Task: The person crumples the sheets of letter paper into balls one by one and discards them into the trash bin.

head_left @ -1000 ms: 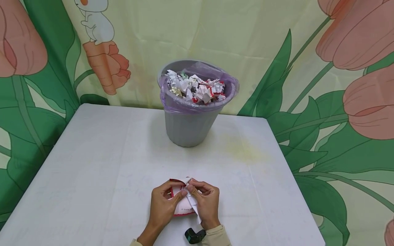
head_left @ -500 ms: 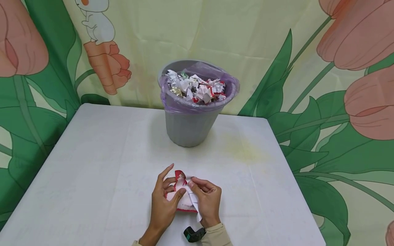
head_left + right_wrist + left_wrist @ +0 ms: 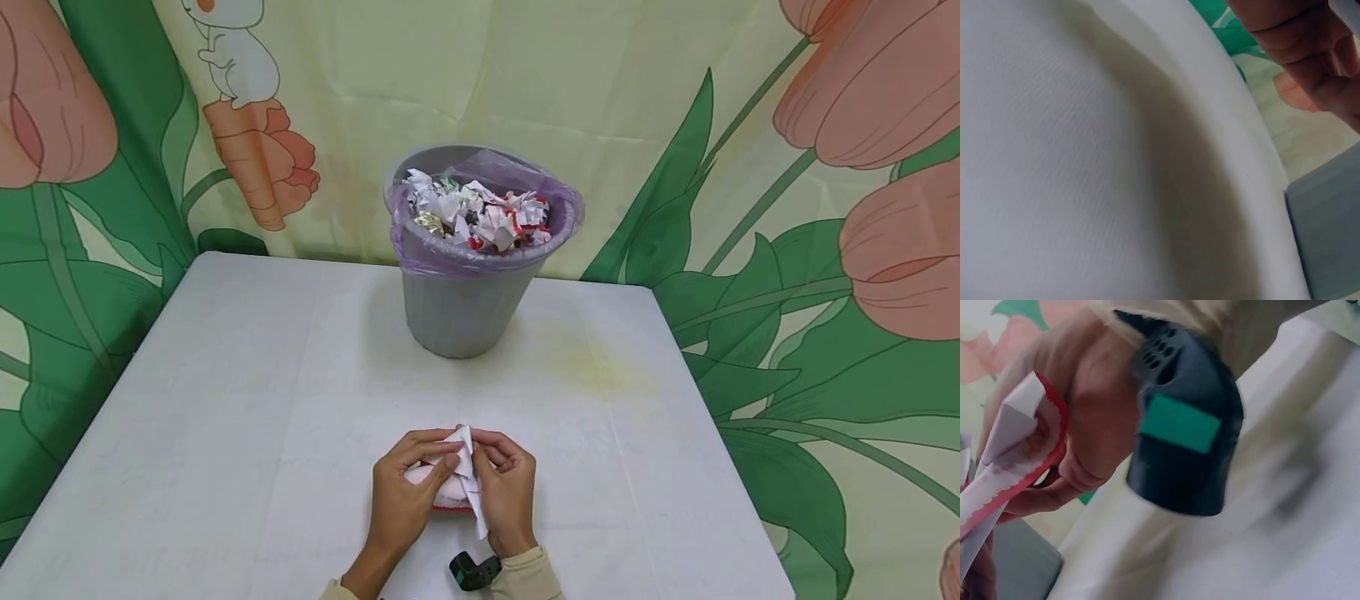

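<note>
Near the front of the table, both hands hold one sheet of paper (image 3: pixel 452 492), white and pale pink with a red edge and partly folded. My left hand (image 3: pixel 402 492) pinches its left side between thumb and fingers. At the right, my right hand (image 3: pixel 510 487) pinches a white folded strip of the same sheet. The left wrist view shows the paper (image 3: pixel 1013 456) bent over, its scalloped red border curving beside the left hand (image 3: pixel 1094 394). Only part of the right hand (image 3: pixel 1310 56) appears in the right wrist view.
A grey trash bin (image 3: pixel 465 312) stands at the back middle of the white table (image 3: pixel 225 400). It has a purple bag (image 3: pixel 420 254) and holds crumpled paper (image 3: pixel 480 212). A black wrist camera (image 3: pixel 474 572) sits by the right sleeve. Behind hangs a flowered cloth (image 3: pixel 600 100).
The left fingers, lifted half a second ago, have come down onto the paper. Its upper red flap has been folded over, so white now shows there. The bin has not moved.
</note>
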Tool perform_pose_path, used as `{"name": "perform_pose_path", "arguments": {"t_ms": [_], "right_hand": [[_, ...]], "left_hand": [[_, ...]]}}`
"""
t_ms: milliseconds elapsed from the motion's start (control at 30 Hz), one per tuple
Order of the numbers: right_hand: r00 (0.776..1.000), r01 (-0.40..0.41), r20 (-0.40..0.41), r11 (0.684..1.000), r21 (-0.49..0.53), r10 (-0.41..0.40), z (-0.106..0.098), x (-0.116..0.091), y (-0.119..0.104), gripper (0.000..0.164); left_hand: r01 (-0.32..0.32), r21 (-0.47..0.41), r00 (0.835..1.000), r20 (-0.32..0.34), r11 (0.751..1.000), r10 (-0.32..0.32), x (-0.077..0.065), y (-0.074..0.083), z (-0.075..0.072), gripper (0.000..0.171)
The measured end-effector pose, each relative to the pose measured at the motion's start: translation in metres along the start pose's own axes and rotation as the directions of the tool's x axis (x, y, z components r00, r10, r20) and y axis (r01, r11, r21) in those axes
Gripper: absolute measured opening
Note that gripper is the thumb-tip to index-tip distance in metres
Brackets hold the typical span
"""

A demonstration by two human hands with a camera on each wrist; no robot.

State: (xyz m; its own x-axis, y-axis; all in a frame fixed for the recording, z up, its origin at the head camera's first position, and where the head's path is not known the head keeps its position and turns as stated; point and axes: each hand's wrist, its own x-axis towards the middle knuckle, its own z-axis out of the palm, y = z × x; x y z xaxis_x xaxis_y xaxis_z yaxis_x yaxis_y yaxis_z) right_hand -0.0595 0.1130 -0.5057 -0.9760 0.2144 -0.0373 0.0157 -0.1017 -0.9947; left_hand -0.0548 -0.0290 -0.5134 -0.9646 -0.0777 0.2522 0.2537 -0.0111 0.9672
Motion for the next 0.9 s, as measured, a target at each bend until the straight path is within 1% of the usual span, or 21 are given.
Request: {"name": "perform_pose_path", "arguments": {"t_ms": [100,233,333,433,533,600,667,700,767,800,833,900], "right_hand": [[0.996,-0.001,0.088,1.0,0.018,-0.001,-0.002,-0.001,-0.003,0.026],[0.978,0.013,0.206,0.998,0.063,-0.026,-0.005,-0.002,-0.006,0.045],[0.968,0.005,0.249,0.995,0.103,-0.031,-0.005,-0.002,-0.005,0.049],[0.97,-0.014,0.244,0.991,0.132,-0.019,-0.004,-0.003,-0.003,0.046],[0.98,-0.02,0.201,0.991,0.129,-0.006,-0.002,-0.004,-0.001,0.045],[0.987,-0.017,0.162,0.993,0.119,-0.002,-0.001,-0.003,0.0,0.043],[0.993,-0.017,0.116,0.993,0.113,0.004,0.0,-0.002,0.001,0.042],[0.996,-0.017,0.093,0.993,0.114,0.006,0.0,-0.001,0.001,0.041],[0.999,-0.022,0.046,0.992,0.124,0.016,-0.001,0.001,0.002,0.039],[0.999,-0.027,0.023,0.991,0.131,0.025,-0.001,0.002,0.002,0.039],[0.999,-0.035,0.004,0.99,0.138,0.035,-0.002,0.003,0.002,0.04],[0.998,-0.052,-0.023,0.987,0.155,0.056,-0.003,0.004,0.002,0.041]], "left_hand": [[0.039,-0.019,0.999,-0.02,0.999,-0.04,0.003,0.0,-0.003,0.02],[0.061,-0.02,0.997,-0.047,0.998,-0.062,0.005,0.002,-0.006,0.02],[0.074,-0.015,0.996,-0.054,0.997,-0.075,0.006,0.003,-0.008,0.021],[0.095,-0.006,0.994,-0.056,0.995,-0.095,0.007,0.003,-0.008,0.024],[0.117,-0.003,0.992,-0.053,0.993,-0.117,0.006,0.004,-0.009,0.026],[0.125,-0.01,0.991,-0.039,0.992,-0.126,0.006,0.004,-0.009,0.024],[0.145,-0.036,0.989,-0.001,0.989,-0.145,0.006,0.004,-0.011,0.021],[0.16,-0.057,0.987,0.03,0.986,-0.158,0.006,0.004,-0.013,0.021],[0.196,-0.102,0.977,0.109,0.975,-0.185,0.006,0.003,-0.017,0.026],[0.215,-0.134,0.969,0.155,0.967,-0.194,0.006,0.003,-0.02,0.031],[0.242,-0.173,0.957,0.204,0.955,-0.206,0.006,0.002,-0.022,0.037],[0.286,-0.249,0.932,0.295,0.925,-0.209,0.006,0.0,-0.027,0.049]]}}
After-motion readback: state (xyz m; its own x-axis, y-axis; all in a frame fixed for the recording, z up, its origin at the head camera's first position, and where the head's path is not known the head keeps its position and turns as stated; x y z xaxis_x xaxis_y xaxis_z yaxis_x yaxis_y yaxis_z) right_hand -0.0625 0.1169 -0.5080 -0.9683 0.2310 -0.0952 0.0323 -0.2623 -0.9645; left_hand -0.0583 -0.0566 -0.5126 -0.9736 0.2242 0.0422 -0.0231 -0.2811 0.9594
